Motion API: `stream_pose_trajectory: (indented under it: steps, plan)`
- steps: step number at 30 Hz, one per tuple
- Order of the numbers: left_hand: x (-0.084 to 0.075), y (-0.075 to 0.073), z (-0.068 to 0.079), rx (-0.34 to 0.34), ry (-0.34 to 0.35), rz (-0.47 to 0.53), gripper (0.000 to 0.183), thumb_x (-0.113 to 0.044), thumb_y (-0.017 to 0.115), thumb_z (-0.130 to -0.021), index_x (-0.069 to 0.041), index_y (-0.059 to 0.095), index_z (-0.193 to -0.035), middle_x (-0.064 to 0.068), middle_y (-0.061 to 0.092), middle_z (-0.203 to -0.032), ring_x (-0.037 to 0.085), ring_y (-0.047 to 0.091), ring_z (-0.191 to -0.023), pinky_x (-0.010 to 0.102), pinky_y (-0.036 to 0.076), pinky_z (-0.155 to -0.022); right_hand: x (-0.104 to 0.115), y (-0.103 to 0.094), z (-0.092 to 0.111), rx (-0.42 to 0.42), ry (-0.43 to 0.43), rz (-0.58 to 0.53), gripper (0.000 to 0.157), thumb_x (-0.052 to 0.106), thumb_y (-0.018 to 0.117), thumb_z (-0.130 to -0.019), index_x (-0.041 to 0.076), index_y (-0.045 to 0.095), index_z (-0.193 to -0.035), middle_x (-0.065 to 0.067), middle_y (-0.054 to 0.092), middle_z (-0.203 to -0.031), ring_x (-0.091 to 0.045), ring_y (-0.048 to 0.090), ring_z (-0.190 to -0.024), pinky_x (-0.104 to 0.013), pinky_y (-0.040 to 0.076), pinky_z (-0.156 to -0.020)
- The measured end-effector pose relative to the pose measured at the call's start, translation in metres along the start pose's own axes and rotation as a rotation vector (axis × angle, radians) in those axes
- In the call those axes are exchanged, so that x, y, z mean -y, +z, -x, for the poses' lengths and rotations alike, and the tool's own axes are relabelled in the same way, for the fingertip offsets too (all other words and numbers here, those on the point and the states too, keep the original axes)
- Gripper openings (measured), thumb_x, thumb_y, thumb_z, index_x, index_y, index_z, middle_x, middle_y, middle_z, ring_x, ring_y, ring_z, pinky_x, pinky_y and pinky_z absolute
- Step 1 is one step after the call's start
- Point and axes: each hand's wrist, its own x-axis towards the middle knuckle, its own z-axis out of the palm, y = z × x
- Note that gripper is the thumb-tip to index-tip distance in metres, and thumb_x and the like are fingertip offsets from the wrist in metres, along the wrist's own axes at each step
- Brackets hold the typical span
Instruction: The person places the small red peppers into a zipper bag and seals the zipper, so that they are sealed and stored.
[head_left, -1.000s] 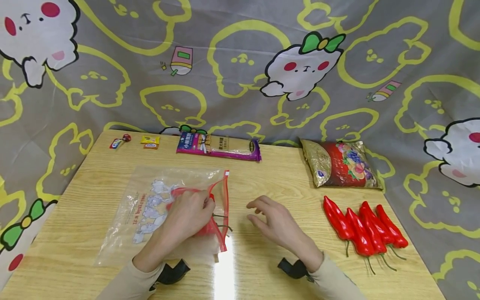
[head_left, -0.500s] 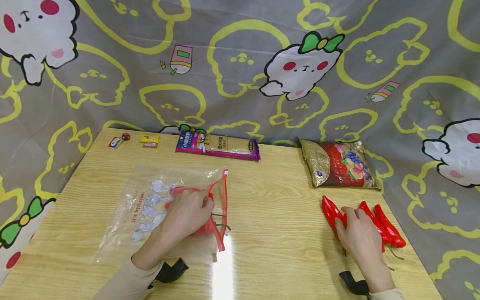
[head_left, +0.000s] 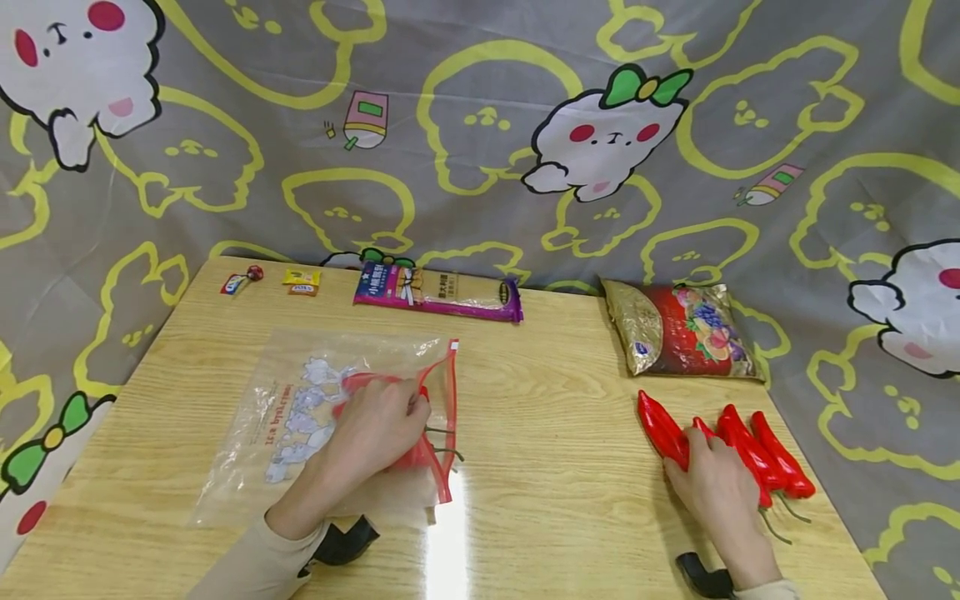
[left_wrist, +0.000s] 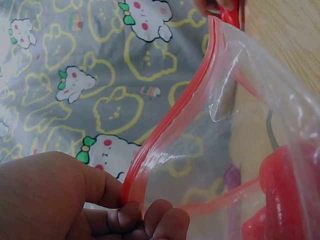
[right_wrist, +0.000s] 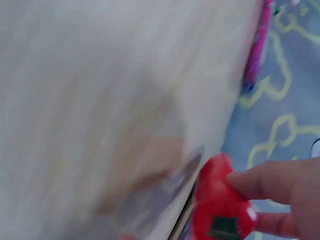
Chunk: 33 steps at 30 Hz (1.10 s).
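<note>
My left hand [head_left: 382, 421] pinches the red zip edge [left_wrist: 165, 127] of a clear zip bag [head_left: 300, 417] printed with cartoon animals, lifting its mouth open. Inside are red chili peppers [left_wrist: 282, 190], and their stems poke out at the mouth in the head view. Over at the right, my right hand [head_left: 716, 487] grips another glossy red chili pepper [head_left: 663, 429] between thumb and fingers. The right wrist view has this pepper [right_wrist: 217, 200] stem end near the camera. More red peppers [head_left: 753, 450] lie beside that hand, one partly hidden under it.
A gold and red fruit-print bag [head_left: 686, 329] lies at the back right. Along the back edge rests a purple noodle packet [head_left: 438, 292]. A lollipop [head_left: 253, 273] and small yellow and orange sweets [head_left: 302, 281] sit at the back left. Patterned cloth [head_left: 480, 125] hangs behind.
My right hand has gone from beside the bag's mouth to the peppers at the right and taken hold of the leftmost, shifting it slightly left. The left hand stays on the bag.
</note>
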Motion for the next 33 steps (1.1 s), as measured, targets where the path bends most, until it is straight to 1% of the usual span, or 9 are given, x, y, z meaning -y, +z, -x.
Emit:
stream_pose_trajectory:
  steps: [3,7,9,12,16,20,25,30,33]
  plan:
    - [0.000,0.000,0.000,0.007,-0.007,0.004,0.024,-0.016,0.051,-0.085,-0.013,0.049,-0.061,-0.001,0.039,-0.050,0.011,0.037,-0.039,0.024,0.027,-0.038,0.016,-0.005,-0.006,0.019,0.009,-0.106,0.044,0.024,0.069,-0.075,0.002,0.056,-0.110,-0.021,0.058,-0.090,-0.035,0.057,-0.072,-0.046,0.043,-0.053]
    - [-0.001,-0.001,0.000,0.005,-0.012,0.002,0.024,-0.016,0.051,-0.085,-0.013,0.049,-0.061,-0.001,0.039,-0.050,0.011,0.036,-0.039,0.024,0.027,-0.038,0.052,-0.012,-0.016,0.091,-0.046,-0.375,0.042,0.025,0.068,-0.081,0.004,0.055,-0.115,-0.014,0.061,-0.099,-0.025,0.062,-0.077,-0.035,0.049,-0.061]
    - [-0.001,-0.001,0.000,0.003,-0.013,0.002,0.024,-0.016,0.051,-0.085,-0.013,0.049,-0.061,-0.001,0.038,-0.050,0.011,0.036,-0.039,0.024,0.027,-0.038,0.073,-0.014,-0.021,0.128,-0.082,-0.516,0.040,0.025,0.069,-0.081,0.005,0.055,-0.113,-0.011,0.062,-0.102,-0.021,0.063,-0.080,-0.029,0.051,-0.063]
    - [-0.001,-0.001,0.000,0.004,-0.007,0.002,0.025,-0.015,0.050,-0.084,-0.013,0.048,-0.060,-0.002,0.037,-0.049,0.010,0.035,-0.039,0.024,0.026,-0.038,0.106,-0.016,-0.027,0.171,-0.121,-0.689,0.034,0.023,0.072,-0.078,0.010,0.057,-0.106,-0.008,0.063,-0.099,-0.017,0.064,-0.079,-0.022,0.051,-0.061]
    - [-0.001,0.000,0.000,0.018,-0.008,0.000,0.024,-0.015,0.050,-0.084,-0.013,0.047,-0.061,-0.002,0.038,-0.049,0.011,0.035,-0.038,0.024,0.026,-0.038,0.149,-0.012,-0.031,0.242,-0.196,-0.846,0.030,0.022,0.073,-0.076,0.014,0.060,-0.102,-0.004,0.063,-0.098,-0.016,0.065,-0.080,-0.022,0.052,-0.064]
    - [-0.002,0.000,0.001,0.028,-0.010,0.006,0.023,-0.016,0.051,-0.085,-0.013,0.049,-0.062,-0.002,0.039,-0.049,0.012,0.038,-0.038,0.023,0.027,-0.038,0.179,-0.006,-0.033,0.274,-0.259,-0.915,0.031,0.017,0.074,-0.075,0.012,0.060,-0.102,-0.003,0.061,-0.101,-0.017,0.064,-0.086,-0.024,0.053,-0.069]
    - [-0.003,0.000,0.001,0.025,-0.007,0.004,0.021,-0.016,0.052,-0.085,-0.013,0.052,-0.064,-0.001,0.040,-0.049,0.012,0.039,-0.037,0.023,0.028,-0.038,0.199,0.000,-0.032,0.307,-0.287,-0.957,0.031,0.010,0.071,-0.078,0.008,0.061,-0.107,-0.007,0.059,-0.104,-0.020,0.063,-0.091,-0.026,0.053,-0.072]
    - [-0.003,0.000,0.001,0.043,-0.022,0.003,0.019,-0.017,0.052,-0.086,-0.012,0.054,-0.068,0.000,0.043,-0.051,0.012,0.041,-0.037,0.023,0.030,-0.037,0.218,-0.017,-0.029,0.339,-0.306,-1.003,0.030,-0.001,0.063,-0.082,-0.002,0.061,-0.112,-0.015,0.055,-0.102,-0.027,0.062,-0.094,-0.027,0.052,-0.076]
    - [-0.003,0.000,0.001,0.062,-0.034,0.005,0.018,-0.018,0.052,-0.086,-0.011,0.055,-0.070,0.000,0.044,-0.052,0.013,0.041,-0.038,0.022,0.031,-0.037,0.225,-0.011,-0.029,0.318,-0.312,-1.005,0.031,0.001,0.065,-0.081,0.000,0.061,-0.112,-0.013,0.057,-0.100,-0.025,0.062,-0.094,-0.026,0.052,-0.076]
